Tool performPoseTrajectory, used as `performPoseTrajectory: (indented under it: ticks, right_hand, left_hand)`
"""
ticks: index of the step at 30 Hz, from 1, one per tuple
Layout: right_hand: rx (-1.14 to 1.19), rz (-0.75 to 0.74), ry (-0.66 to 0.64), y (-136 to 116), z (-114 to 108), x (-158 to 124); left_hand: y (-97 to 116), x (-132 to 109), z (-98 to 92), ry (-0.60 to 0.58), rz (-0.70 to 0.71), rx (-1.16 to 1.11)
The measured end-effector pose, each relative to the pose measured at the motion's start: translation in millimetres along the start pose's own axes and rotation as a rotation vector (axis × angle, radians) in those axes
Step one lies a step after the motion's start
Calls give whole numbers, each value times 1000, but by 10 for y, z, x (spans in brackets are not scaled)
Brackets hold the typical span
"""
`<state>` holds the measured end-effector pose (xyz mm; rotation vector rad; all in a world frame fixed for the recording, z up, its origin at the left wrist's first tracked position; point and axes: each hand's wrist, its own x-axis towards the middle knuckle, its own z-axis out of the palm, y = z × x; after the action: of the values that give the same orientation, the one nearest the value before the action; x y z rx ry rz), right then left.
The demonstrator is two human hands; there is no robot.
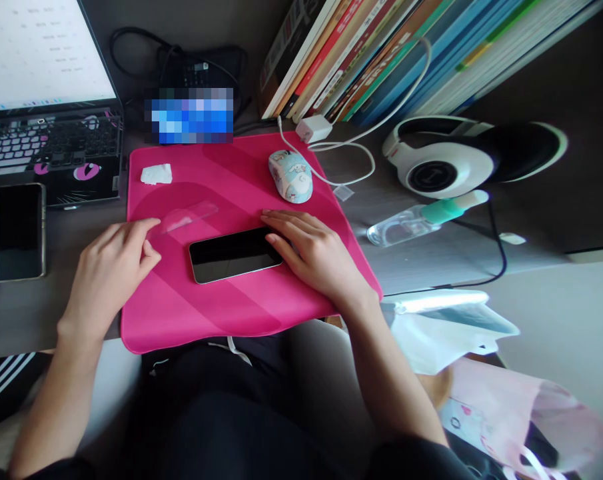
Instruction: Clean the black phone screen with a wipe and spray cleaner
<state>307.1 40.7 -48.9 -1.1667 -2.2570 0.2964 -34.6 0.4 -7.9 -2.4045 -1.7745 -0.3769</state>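
Black rectangular smartphone with a thin silver edge (236,255): flat, dark screen up, on the near-middle part of a bright pink rectangular mat (181,313), which lies on a dark grey wood-grain desk (18,313).

Right hand (306,247): at the phone's right end, fingers extended and close together, thumb over the phone's end; not closed around the phone.

Left hand (114,263): at the mat's left edge, loosely curled, thumb and forefinger parted, nothing visibly gripped. Forefinger tip just beside a strip of clear glossy film (188,217), which lies on the mat, far-left of the phone; contact cannot be determined.

Also on the mat: a small crumpled white scrap (156,174), far left; a pale blue patterned computer mouse (291,176), far right.

Right of the mat: a clear bottle with a green collar and white cap (426,218); beyond it, white-and-black headphones (441,160). Left of the mat: a second dark rectangular smartphone (20,230), near a black laptop (51,153).
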Motion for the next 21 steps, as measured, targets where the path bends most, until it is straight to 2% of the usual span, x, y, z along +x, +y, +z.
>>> performPoseTrajectory:
  ticks: [9,14,18,21]
  right_hand:
    - [-9,-1,-4,7,-8,-3]
    - [-8,2,-11,11,-2,-2]
    - [-19,-2,-11,18,3,-3]
    - [-57,-48,48,9,-24,-5]
  left_hand:
    - [60,21,-39,88,-143,-62]
    - [61,10,-91,184,-297,-140]
    - [60,16,-134,263,-388,-390]
    - [118,25,-145,225,-452,-684]
